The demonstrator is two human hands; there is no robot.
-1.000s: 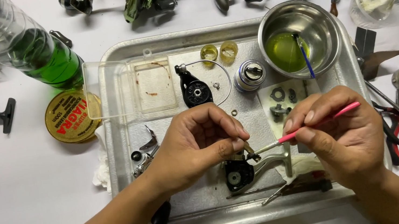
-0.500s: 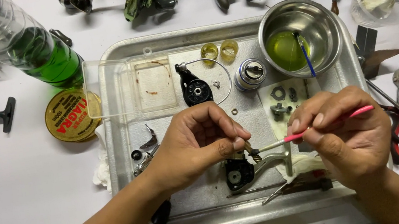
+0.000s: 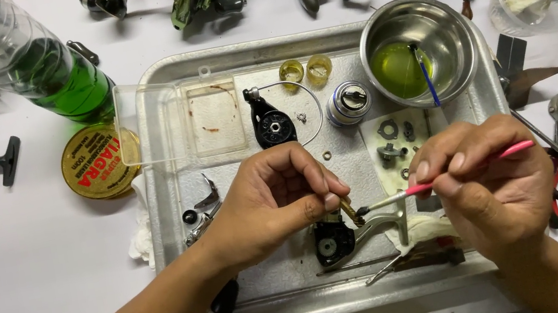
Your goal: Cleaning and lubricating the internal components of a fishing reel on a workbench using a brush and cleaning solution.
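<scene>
Two hands work over the metal tray (image 3: 172,198): left hand (image 3: 268,200) pinches a small brass gear (image 3: 350,211) (near centre), right hand (image 3: 490,180) grips a pink brush (image 3: 451,176), bristles touching it.

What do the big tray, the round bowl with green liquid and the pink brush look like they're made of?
The tray looks like dull, matte metal, probably aluminium: grey, scuffed, softly reflective. The bowl seems polished steel, its wall shining like a mirror. The brush in the right hand has a glossy pink handle, likely plastic or painted wood; which one cannot be told.
</scene>
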